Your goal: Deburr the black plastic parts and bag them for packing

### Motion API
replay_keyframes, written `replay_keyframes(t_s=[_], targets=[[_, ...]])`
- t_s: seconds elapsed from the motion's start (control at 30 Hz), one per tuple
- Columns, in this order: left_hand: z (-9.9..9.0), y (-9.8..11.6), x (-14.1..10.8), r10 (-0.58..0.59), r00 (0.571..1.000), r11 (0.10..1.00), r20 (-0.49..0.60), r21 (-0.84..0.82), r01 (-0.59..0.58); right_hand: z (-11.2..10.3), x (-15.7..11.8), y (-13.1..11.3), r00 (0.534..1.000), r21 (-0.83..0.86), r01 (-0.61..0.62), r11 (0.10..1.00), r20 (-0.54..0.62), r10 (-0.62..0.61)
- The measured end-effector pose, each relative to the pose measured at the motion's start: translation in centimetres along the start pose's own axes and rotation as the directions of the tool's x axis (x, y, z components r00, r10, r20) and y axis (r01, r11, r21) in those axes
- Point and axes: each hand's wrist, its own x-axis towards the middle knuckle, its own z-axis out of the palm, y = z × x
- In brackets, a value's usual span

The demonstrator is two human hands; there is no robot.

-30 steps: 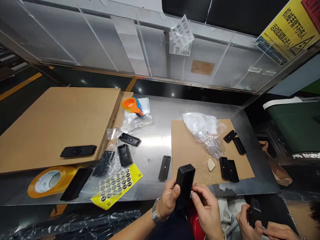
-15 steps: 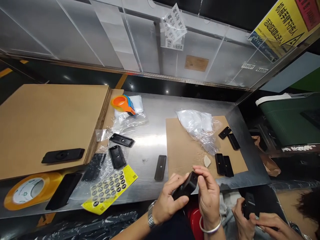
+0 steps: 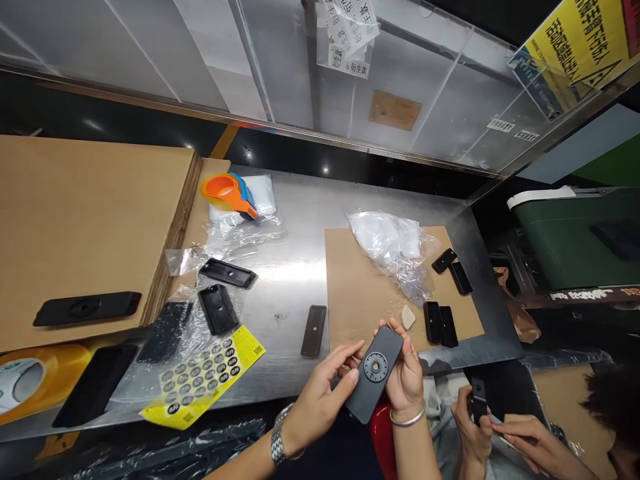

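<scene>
A black rectangular case [image 3: 376,373] with a round dial-like ring on its face is held over the table's front edge. My right hand [image 3: 406,377] grips it along its upper right side, fingers behind it. Beside its left edge is my left hand [image 3: 327,387], thumb and fingers curved and apart, the thumb tip at the case's edge. A flat black piece [image 3: 314,331] lies on the metal table [image 3: 280,340] beyond my left hand. On the cardboard sheet [image 3: 357,293] are a whitish chip [image 3: 408,317], a clear plastic bag [image 3: 387,237] and several black shells [image 3: 440,324].
Stacked cardboard [image 3: 90,220] at left carries a black part [image 3: 87,309]. Nearby are an orange tape dispenser [image 3: 227,192], a yellow sticker sheet [image 3: 205,380], a tape roll [image 3: 45,380] and black trays [image 3: 218,309]. Another person's hands [image 3: 473,427] hold a black part at lower right.
The black case has turned so its flat face with the ring shows. My left hand has loosened from around it and moved to its left side. The view has shifted slightly.
</scene>
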Motion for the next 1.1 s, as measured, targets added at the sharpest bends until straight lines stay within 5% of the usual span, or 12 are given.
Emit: replay_keyframes(t_s=[0.2, 0.3, 0.43, 0.57, 0.7, 0.8, 0.97, 1.1], targets=[[-0.2, -0.7, 0.7, -0.015, 1.0, 1.0, -0.008, 0.005, 0.015, 0.0, 0.7, 0.6, 0.998, 0.048, -0.059, 0.997, 0.01, 0.059], [-0.2, -1.7, 1.4, -0.042, 0.999, 0.996, 0.017, 0.076, 0.04, 0.6, 1.5, 1.1, 0.997, -0.133, -0.03, 0.991, -0.079, 0.02], [0.6, -5.3, 3.1, -0.146, 0.987, 0.986, 0.072, -0.067, 0.151, 0.5, 4.1, 2.9, 0.955, -0.573, -0.01, 0.82, -0.249, -0.162], [1.5, -9.7, 5.1, -0.174, 0.982, 0.955, 0.067, -0.234, 0.185, -1.0, 7.3, 5.3, 0.921, -0.715, 0.015, 0.699, -0.263, -0.288], [1.3, -13.3, 7.1, -0.108, 0.99, 0.988, -0.09, -0.116, 0.098, -2.4, 9.4, 6.1, 0.897, -0.828, 0.055, 0.559, -0.205, -0.391], [0.8, -15.2, 8.3, -0.108, 0.967, 0.994, -0.231, -0.025, 0.104, -3.3, 11.0, 4.4, 0.869, -0.897, 0.082, 0.434, -0.149, -0.472], [0.9, -16.6, 9.2, -0.004, 0.92, 0.972, -0.392, 0.214, 0.096, -5.2, 16.0, -2.0, 0.76, -0.979, 0.052, 0.198, -0.089, -0.644], [1.6, -16.8, 8.9, 0.183, 0.898, 0.799, -0.4, 0.593, 0.102, -6.8, 20.3, -5.7, 0.739, -0.999, -0.031, 0.036, -0.047, -0.672]])
